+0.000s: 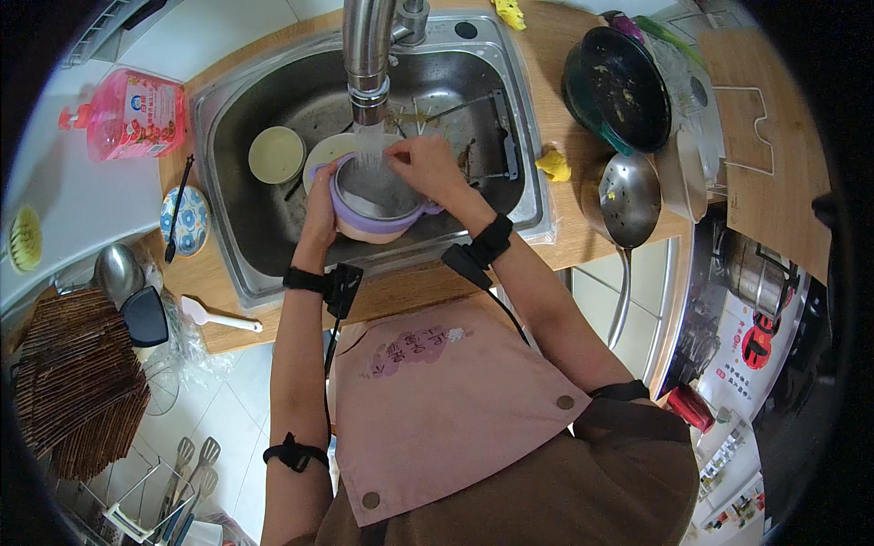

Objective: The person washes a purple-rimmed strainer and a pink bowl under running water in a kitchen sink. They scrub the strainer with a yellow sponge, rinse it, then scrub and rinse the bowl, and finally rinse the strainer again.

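My left hand [321,208] grips the left side of a lunch bowl [377,232] with a lavender rim and metal-looking inside. It is held over the steel sink [229,123], below the faucet [367,68]. Water [370,147] runs into it, blurring what lies inside. Over the bowl's right part is my right hand [437,170], its fingertips close together near the stream; whether they pinch anything is unclear. A small cream bowl [276,155] sits in the basin to the left. Partly hidden behind the held bowl is another cream dish [333,146].
Thin sticks [418,121] and a metal rack part [506,130] lie in the sink. On the right counter are a dark green pot [618,89], a steel pan [629,201] and a yellow scrap [553,166]. Pink soap bottle [140,116] and patterned dish [196,222] are at left.
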A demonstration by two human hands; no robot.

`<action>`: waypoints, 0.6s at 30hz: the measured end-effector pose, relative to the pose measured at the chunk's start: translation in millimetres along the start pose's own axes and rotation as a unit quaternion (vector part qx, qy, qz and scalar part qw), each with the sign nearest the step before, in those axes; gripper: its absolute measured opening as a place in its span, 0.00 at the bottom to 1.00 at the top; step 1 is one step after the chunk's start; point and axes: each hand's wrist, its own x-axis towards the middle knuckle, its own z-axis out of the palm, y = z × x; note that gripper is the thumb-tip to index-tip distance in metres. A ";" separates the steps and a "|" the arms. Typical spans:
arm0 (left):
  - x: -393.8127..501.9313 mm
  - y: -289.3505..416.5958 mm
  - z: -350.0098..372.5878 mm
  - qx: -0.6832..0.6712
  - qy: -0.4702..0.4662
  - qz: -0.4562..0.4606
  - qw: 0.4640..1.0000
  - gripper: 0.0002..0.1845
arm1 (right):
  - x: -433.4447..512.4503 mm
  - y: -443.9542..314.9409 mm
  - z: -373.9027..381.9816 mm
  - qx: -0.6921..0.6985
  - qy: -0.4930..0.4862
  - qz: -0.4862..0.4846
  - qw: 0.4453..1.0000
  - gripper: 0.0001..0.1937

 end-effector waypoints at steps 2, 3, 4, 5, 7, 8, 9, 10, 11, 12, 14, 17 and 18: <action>-1.3 0.8 2.0 -0.019 -0.001 0.015 1.000 0.26 | -0.4 -1.3 -2.9 0.007 -0.011 -0.004 1.000 0.11; -1.7 0.8 2.7 -0.009 -0.008 0.020 1.000 0.26 | 0.4 -1.9 -3.2 0.013 -0.021 -0.002 1.000 0.11; -1.6 0.9 3.1 -0.001 -0.006 0.029 1.000 0.26 | 1.0 -2.3 -3.9 0.009 -0.042 0.027 0.999 0.11; -1.1 0.7 3.3 0.008 -0.005 0.038 0.999 0.25 | 2.4 -3.0 -3.6 0.024 -0.019 0.000 1.000 0.11; 0.7 0.3 2.7 0.001 -0.003 0.049 0.999 0.25 | 3.8 -4.3 -2.5 0.036 0.005 -0.006 0.999 0.12; 1.7 -0.1 2.1 0.000 -0.001 0.052 0.999 0.25 | 4.1 -4.9 -1.4 0.024 0.001 0.003 1.000 0.14; 2.5 -0.4 1.1 -0.003 0.001 0.061 0.998 0.25 | 3.3 -5.4 -0.6 0.017 -0.003 0.006 1.000 0.15; 3.1 -0.7 -0.2 -0.002 0.003 0.068 0.998 0.25 | 2.4 -5.9 0.6 0.011 0.001 -0.003 1.000 0.17; 3.6 -1.0 -1.5 -0.006 0.010 0.081 0.997 0.25 | 1.1 -5.8 1.5 0.024 -0.016 0.015 0.999 0.18; 4.2 -1.8 -2.4 -0.005 0.009 0.082 0.997 0.25 | 0.0 -5.5 2.6 0.038 -0.024 0.021 0.999 0.20; 4.6 -3.8 -4.2 -0.014 0.011 0.104 0.994 0.25 | -0.3 -3.6 4.7 0.105 -0.025 0.007 0.994 0.21; 5.1 -8.0 -5.8 -0.031 0.046 0.106 0.993 0.25 | 5.1 0.8 8.0 0.194 -0.010 -0.039 0.980 0.22; 6.0 -8.8 -6.5 -0.022 0.036 0.120 0.992 0.25 | 7.9 2.2 8.9 0.177 -0.011 -0.047 0.983 0.22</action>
